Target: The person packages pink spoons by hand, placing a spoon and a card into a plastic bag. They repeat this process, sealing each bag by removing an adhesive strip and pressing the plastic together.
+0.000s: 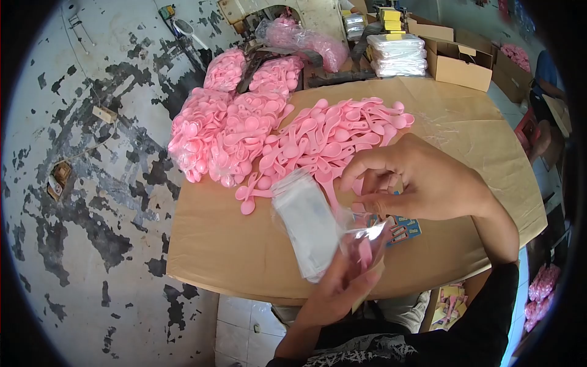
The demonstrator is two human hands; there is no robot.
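My left hand (pixel 342 284) is closed round a small clear plastic bag (pixel 367 235) with a pink spoon (pixel 365 254) inside. Just above the bag's top edge is my right hand (pixel 422 180), its fingers curled and the thumb apart from the index finger, with nothing visible between them. A stack of flat clear bags (pixel 306 223) lies to the left of the held bag. Behind both hands spreads a heap of loose pink spoons (pixel 330 137). A blue printed card (pixel 403 231) is partly hidden under my right hand.
Bulging bags of pink spoons (pixel 229 131) crowd the table's left back edge. Brown paper covers the table (pixel 232 257). Beyond it stand wrapped white packs (pixel 397 56) and open cardboard boxes (pixel 461 64). A box with yellow cards and pink spoons (pixel 449 306) sits below the table.
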